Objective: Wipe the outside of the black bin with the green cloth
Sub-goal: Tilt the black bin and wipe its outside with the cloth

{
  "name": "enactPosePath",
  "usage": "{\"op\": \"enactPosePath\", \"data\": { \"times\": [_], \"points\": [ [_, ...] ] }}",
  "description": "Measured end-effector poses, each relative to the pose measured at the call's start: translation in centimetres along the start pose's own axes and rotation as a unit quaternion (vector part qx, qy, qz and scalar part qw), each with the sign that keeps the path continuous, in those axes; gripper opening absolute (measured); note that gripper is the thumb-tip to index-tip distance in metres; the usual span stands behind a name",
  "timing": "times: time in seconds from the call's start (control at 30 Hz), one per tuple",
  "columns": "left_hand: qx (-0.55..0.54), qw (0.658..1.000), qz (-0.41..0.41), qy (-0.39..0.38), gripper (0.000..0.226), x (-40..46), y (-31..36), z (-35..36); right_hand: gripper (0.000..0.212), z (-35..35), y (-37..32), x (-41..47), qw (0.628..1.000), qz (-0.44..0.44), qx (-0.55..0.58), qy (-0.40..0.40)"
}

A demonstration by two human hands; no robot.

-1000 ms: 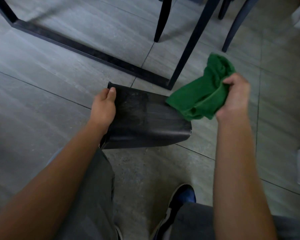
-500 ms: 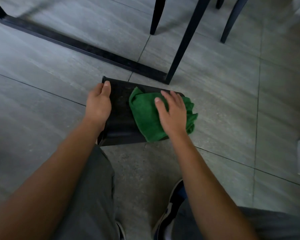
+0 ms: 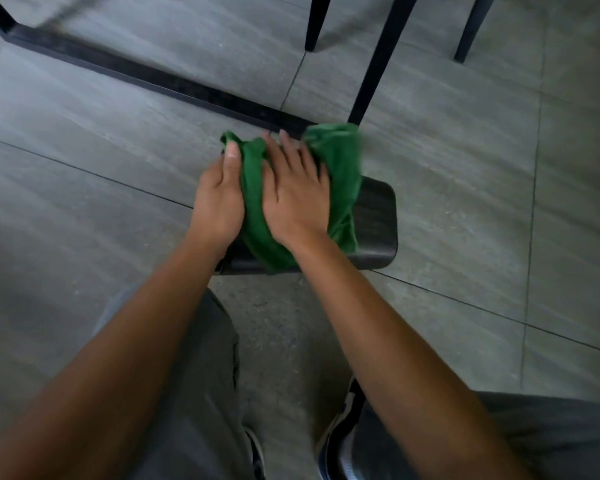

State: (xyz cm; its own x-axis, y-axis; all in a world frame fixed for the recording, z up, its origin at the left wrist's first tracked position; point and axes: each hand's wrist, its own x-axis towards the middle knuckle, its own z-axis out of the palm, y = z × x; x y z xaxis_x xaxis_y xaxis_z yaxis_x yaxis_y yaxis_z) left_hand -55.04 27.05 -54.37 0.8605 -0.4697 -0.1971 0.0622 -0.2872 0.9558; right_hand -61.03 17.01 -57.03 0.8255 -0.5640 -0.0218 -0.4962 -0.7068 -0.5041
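The black bin (image 3: 376, 216) lies on its side on the grey tiled floor, its closed end to the right. The green cloth (image 3: 340, 168) is spread over the bin's upper side and covers most of it. My right hand (image 3: 295, 199) lies flat on the cloth, fingers spread, pressing it onto the bin. My left hand (image 3: 219, 199) holds the bin's left end, its thumb on the cloth's left edge. The bin's open end is hidden under hands and cloth.
A black metal table frame bar (image 3: 146, 76) runs across the floor just behind the bin, with an upright leg (image 3: 378, 60) at its right end. Chair legs (image 3: 314, 22) stand farther back. My knees and shoes (image 3: 340, 441) are below the bin.
My right hand brought the cloth down from the air onto the bin, then slid it left and forward along the bin. My left hand stayed on the bin's left end.
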Motion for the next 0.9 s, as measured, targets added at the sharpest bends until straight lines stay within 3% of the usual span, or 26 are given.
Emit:
{"op": "enactPosePath", "data": {
  "times": [0.07,0.23,0.27,0.33,0.43,0.47,0.53,0.6,0.63,0.7,0.8,0.83,0.9],
  "points": [
    [0.010,1.000,0.018,0.019,0.041,-0.2,-0.4,0.3,0.063,-0.7,0.5,-0.2,0.999,-0.001,0.044,-0.005],
    [0.054,0.998,0.032,0.024,0.027,-0.6,-1.0,0.2,0.058,-3.2,10.7,0.5,0.964,0.264,0.029,-0.004],
    [0.050,0.998,0.022,0.022,0.033,-0.7,-0.8,0.4,0.058,-2.7,10.1,0.1,0.966,0.260,-0.006,0.000],
    [0.031,0.999,0.009,0.037,0.045,-0.7,-0.2,1.0,0.062,-1.3,5.5,-1.2,0.985,0.168,-0.048,0.009],
    [0.008,0.998,0.004,0.061,0.041,-0.5,0.6,1.1,0.058,-0.9,0.8,-2.2,1.000,0.015,0.022,0.003],
    [0.017,0.998,0.010,0.065,0.038,-0.6,0.6,0.7,0.057,-1.2,2.3,-1.6,0.998,0.034,0.059,-0.018],
    [0.051,0.997,0.026,0.056,0.038,-1.1,0.7,0.0,0.057,-1.8,8.1,-0.4,0.977,0.186,0.096,-0.037],
    [0.069,0.997,0.030,0.033,0.045,-1.4,1.0,-0.3,0.056,-2.1,11.9,-0.9,0.957,0.286,0.052,-0.013],
    [0.072,0.996,0.036,0.028,0.046,-1.1,1.2,0.0,0.058,-1.5,10.8,-1.4,0.961,0.274,0.029,-0.005],
    [0.063,0.997,0.043,0.029,0.040,-0.3,1.4,0.4,0.064,-0.6,4.9,-2.5,0.989,0.146,0.035,0.016],
    [0.004,0.999,0.031,0.015,0.031,0.3,0.9,0.3,0.061,-1.3,-0.5,-3.0,0.992,-0.009,0.127,0.003],
    [0.010,0.999,0.028,0.018,0.036,0.0,0.8,0.3,0.060,-1.9,0.8,-2.5,0.989,0.011,0.145,-0.001],
    [0.046,0.997,0.046,0.031,0.048,-0.9,0.8,0.4,0.057,-2.5,6.6,-1.1,0.977,0.171,0.129,-0.021]
  ]
}}
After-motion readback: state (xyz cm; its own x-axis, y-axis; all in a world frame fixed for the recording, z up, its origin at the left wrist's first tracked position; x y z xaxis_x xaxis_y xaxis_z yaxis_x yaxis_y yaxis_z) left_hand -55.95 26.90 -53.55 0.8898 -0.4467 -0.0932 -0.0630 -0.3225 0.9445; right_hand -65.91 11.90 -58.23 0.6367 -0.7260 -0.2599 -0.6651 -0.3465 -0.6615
